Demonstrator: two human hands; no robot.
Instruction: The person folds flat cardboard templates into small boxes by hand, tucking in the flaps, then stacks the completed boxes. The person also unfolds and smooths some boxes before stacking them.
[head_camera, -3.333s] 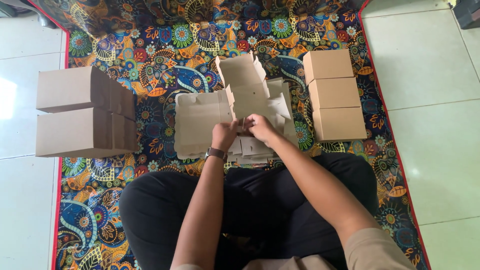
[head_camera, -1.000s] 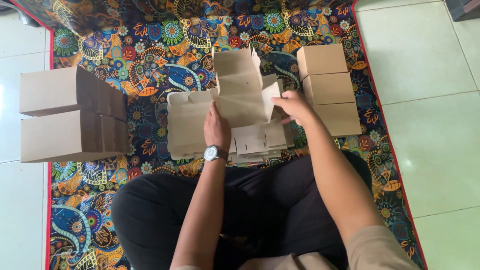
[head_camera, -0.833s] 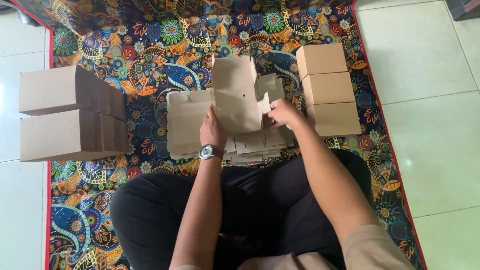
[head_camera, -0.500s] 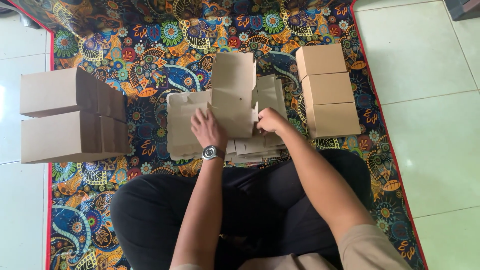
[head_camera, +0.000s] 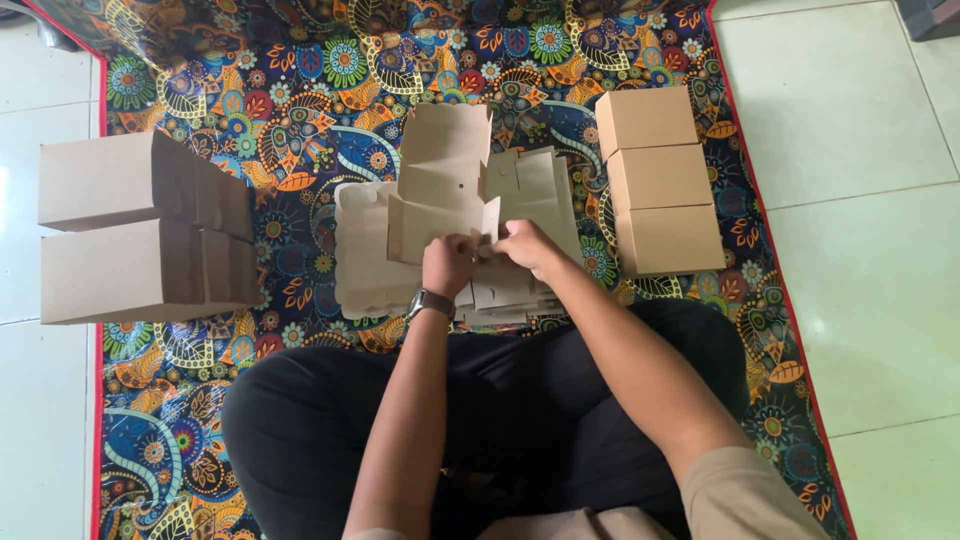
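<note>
A half-folded brown cardboard box stands in front of me with its lid flap raised. My left hand, a watch on its wrist, grips the near flap of that box. My right hand pinches the same flap from the right, fingertips almost touching the left hand's. Under and around the box lies a stack of flat cardboard blanks.
Three folded small boxes stand in a column at the right. Two bigger closed boxes sit at the left, partly off the patterned mat. White floor tiles lie on both sides. My crossed legs fill the near ground.
The hands have drawn together at the box's near edge; earlier the right hand was out at the box's right side. The side panels are now folded up.
</note>
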